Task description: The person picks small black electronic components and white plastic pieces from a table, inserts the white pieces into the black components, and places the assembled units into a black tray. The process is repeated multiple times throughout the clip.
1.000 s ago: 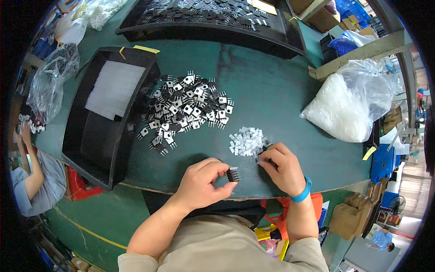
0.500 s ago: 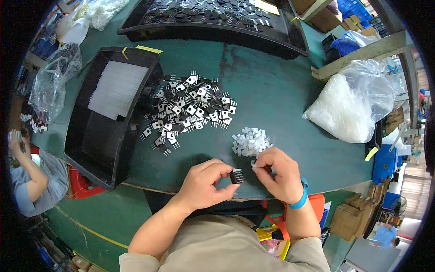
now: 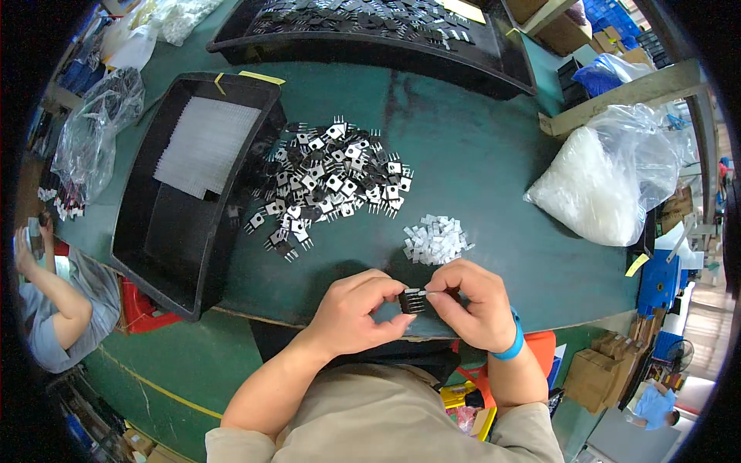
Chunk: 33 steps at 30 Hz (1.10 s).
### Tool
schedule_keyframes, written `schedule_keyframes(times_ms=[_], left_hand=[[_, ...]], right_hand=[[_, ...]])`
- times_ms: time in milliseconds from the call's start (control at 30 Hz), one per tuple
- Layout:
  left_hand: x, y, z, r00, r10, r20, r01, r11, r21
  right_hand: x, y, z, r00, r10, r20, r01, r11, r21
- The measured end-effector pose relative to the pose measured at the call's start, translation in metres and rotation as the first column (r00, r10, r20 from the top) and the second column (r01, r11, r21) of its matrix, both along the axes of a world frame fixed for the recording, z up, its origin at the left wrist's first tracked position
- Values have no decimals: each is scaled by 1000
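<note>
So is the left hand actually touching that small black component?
Touching. The head view shows the left hand pinching the black component between its fingertips, with no gap.

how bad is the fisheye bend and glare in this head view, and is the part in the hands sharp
Head view: strong fisheye, with the green table edge bowing and black corners at the rim; even overhead light with soft shadows; mild glare on the clear plastic bag at right; the small black component, pinched between left hand and right hand, is fairly sharp but too small to show detail.
</note>
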<state>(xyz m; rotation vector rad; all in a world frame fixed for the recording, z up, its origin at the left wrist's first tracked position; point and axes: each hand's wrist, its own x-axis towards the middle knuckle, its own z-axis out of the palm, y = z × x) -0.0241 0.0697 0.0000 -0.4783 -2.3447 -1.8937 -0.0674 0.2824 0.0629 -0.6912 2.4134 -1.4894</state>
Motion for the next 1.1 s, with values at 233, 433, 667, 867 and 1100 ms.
schedule_keyframes(times_ms=[233, 433, 667, 867, 1100], left_hand=[[0, 0, -1, 1000, -2, -12, 2, 1000, 7], [1, -2, 6, 999, -4, 54, 5, 1000, -14], [1, -1, 6, 998, 1, 56, 0, 1000, -22], [0, 0, 3, 1000, 2, 10, -2, 1000, -15], [3, 1, 3, 999, 16, 35, -15, 999, -33]], right_hand=[[1, -7, 1, 999, 23, 34, -24, 999, 23], [2, -4, 3, 995, 7, -102, -7, 1000, 3], [8, 0, 0, 989, -2, -148, 0, 1000, -9], [5, 1, 4, 993, 41, -115, -39, 999, 21], [15, -6, 4, 995, -57, -86, 63, 995, 75]])
